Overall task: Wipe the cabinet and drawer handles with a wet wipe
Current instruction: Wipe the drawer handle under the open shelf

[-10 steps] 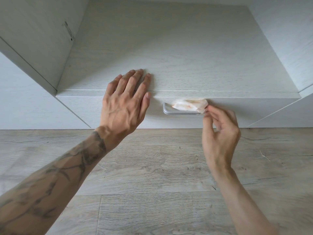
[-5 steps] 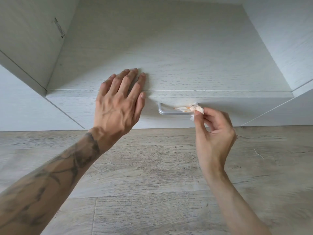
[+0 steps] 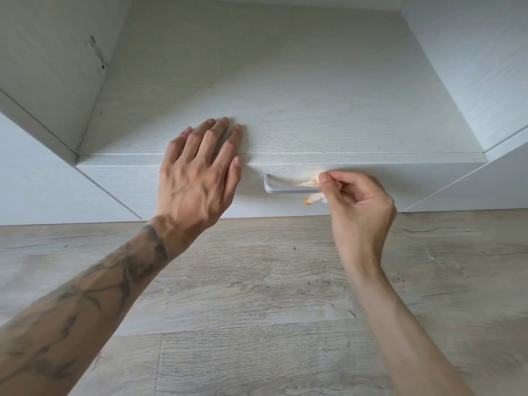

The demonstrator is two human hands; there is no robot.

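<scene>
Handle: silver bar, horizontal, on white drawer front. Wipe: white, orange-stained, bunched around handle's right end.

Pale wood-grain cabinet, grey plank floor

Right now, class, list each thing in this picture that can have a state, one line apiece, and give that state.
drawer: shut, front flush with the cabinet.
drawer handle: left part bare, right end wrapped by the wipe.
wet wipe: bunched around the handle's right end, orange-stained.
left hand: open, flat on the cabinet top edge.
right hand: fingers pinched on the wet wipe.
</scene>
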